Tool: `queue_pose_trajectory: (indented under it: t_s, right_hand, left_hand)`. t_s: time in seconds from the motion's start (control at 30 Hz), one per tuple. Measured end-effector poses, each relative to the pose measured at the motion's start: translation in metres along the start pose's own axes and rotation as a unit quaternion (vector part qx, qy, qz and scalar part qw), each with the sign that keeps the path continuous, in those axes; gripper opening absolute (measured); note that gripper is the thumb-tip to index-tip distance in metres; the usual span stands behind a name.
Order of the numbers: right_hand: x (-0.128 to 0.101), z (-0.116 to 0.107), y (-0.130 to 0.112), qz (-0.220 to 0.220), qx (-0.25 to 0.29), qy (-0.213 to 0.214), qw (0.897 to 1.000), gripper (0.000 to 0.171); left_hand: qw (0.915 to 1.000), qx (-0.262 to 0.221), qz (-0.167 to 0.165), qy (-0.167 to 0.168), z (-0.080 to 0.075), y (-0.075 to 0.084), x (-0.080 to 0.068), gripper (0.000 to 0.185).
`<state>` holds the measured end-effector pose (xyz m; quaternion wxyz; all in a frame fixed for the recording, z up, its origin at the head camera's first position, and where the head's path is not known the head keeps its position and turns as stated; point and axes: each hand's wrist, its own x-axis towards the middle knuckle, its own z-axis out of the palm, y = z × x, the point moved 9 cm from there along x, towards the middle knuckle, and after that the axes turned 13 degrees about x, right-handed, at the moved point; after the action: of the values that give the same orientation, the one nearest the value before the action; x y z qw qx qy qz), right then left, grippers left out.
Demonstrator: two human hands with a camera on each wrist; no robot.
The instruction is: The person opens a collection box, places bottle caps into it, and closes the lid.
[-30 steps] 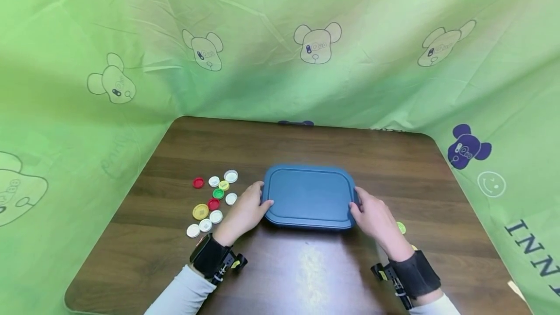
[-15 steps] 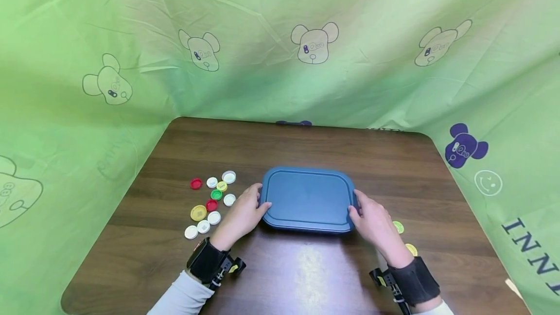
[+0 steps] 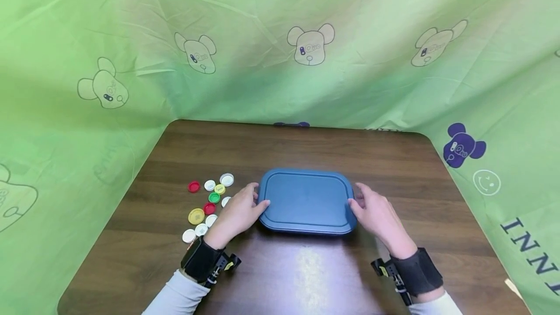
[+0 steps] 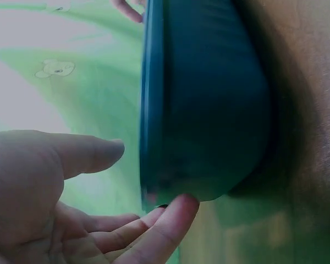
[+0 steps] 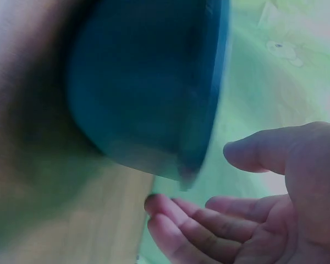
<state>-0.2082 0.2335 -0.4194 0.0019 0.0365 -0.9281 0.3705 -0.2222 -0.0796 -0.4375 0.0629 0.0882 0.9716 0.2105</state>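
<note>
Flanking blue container (image 3: pixel 307 201), both hands (image 3: pixel 238 214) open.

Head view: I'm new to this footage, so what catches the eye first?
A blue lidded box sits mid-table, with the left hand and right hand at its two ends. Left of it lies a cluster of coloured bottle caps; green bear-print cloth walls the scene.

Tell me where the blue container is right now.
In the head view the blue container sits mid-table between the left hand and right hand, with bottle caps to its left.
</note>
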Motion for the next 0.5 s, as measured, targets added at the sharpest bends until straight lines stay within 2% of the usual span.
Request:
queue_pose_trajectory:
  t_s: [0.13, 0.27, 0.5]
  right_hand:
    - [0.024, 0.000, -0.005, -0.016, -0.017, -0.009, 1.000, 0.057]
    - [0.046, 0.006, -0.006, -0.028, -0.043, -0.020, 0.998, 0.054]
    - [0.062, 0.016, -0.005, -0.027, -0.063, -0.025, 0.997, 0.040]
  left_hand:
    - [0.9994, 0.032, -0.007, 0.009, -0.003, -0.002, -0.006, 0.051]
    - [0.9993, 0.037, -0.010, 0.005, 0.002, -0.002, -0.015, 0.042]
    - [0.9991, 0.039, -0.006, 0.015, 0.004, 0.000, -0.018, 0.030]
